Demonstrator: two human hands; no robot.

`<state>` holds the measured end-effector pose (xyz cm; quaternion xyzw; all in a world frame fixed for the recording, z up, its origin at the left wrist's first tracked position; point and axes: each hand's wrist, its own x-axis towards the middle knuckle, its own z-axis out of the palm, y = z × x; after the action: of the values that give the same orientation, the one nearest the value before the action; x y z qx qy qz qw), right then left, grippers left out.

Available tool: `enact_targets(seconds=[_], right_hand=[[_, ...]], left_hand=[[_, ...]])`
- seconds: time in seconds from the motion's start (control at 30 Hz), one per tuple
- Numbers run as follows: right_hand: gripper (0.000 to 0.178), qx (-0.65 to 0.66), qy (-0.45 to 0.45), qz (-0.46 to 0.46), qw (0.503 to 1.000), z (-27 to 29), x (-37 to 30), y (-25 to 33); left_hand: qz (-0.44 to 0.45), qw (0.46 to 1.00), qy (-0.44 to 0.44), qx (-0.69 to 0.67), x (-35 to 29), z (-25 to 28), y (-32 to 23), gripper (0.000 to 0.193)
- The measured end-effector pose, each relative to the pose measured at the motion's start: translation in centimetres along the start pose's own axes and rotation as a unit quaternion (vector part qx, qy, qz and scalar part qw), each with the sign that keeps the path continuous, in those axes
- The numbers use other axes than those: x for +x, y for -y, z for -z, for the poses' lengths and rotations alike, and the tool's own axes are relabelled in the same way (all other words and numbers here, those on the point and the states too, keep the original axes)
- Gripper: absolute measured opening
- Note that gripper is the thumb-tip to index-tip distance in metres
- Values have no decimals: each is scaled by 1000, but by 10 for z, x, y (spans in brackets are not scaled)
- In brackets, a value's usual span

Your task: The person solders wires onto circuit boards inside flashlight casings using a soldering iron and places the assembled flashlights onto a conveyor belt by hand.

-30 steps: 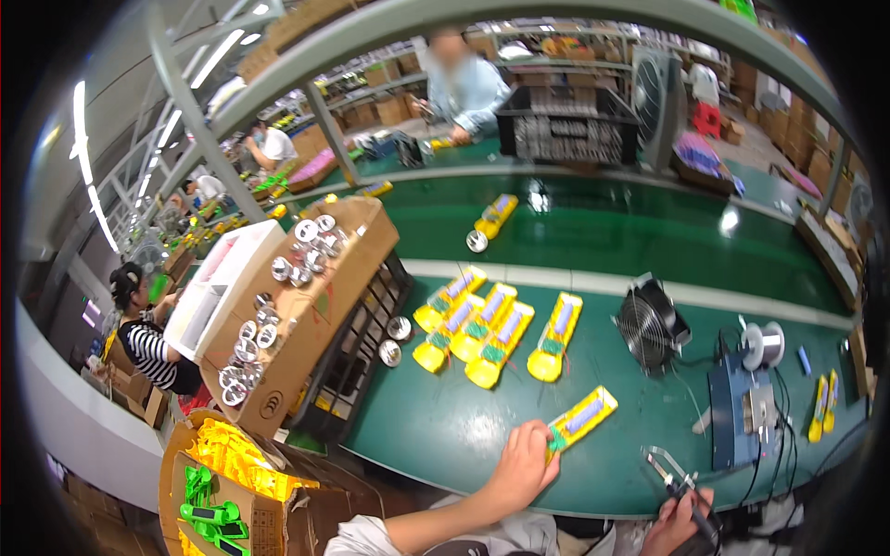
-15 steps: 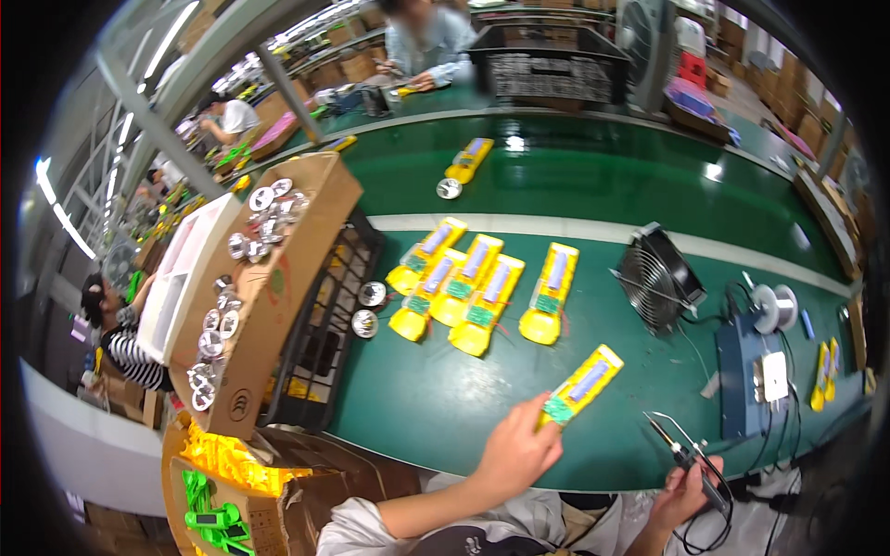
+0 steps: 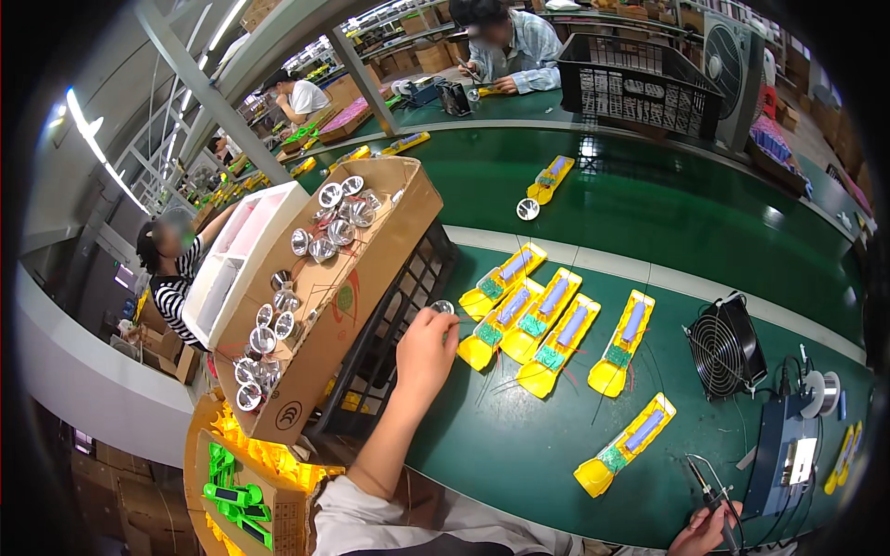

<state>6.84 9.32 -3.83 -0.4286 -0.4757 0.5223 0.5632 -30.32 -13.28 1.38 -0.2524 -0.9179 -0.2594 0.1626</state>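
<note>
My left hand is at the black crate's right side, fingers curled in at a round silver lamp reflector. The reflector shows just past the fingertips; what the fingers close on, if anything, is hidden. At the lower right my right hand grips a soldering iron, its tip and a thin bent metal tube pointing up and left. Between the hands lies a yellow flashlight shell with a purple battery and a green circuit board. Several similar shells with thin wires lie farther back.
A cardboard box carrying loose reflectors sits over a black crate on the left. A fan, a blue soldering station and a wire spool stand right. A green conveyor runs behind; a co-worker sits beyond.
My left hand has left the nearest yellow shell and moved left and away from me to the reflectors. My right hand still holds the soldering iron. The whole view has shifted.
</note>
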Motion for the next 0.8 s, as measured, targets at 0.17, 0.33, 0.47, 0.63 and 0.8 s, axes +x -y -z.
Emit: enact_targets(seconds=[0.17, 0.33, 0.47, 0.63, 0.8], right_hand=[[12, -29, 18, 24, 999, 7, 5, -10], [15, -102, 0, 30, 994, 2, 7, -2], [18, -71, 28, 35, 996, 1, 10, -3], [17, -97, 43, 44, 993, 12, 11, -13], [13, -12, 5, -1, 1000, 17, 7, -16]], left_hand=[[-68, 987, 88, 117, 28, -9, 7, 10], [-54, 994, 90, 24, 46, -7, 6, 10], [-143, 977, 146, 61, 50, -15, 14, 13], [-51, 979, 191, 53, 37, -14, 23, 24], [-81, 984, 143, -62, 18, 15, 14, 21]])
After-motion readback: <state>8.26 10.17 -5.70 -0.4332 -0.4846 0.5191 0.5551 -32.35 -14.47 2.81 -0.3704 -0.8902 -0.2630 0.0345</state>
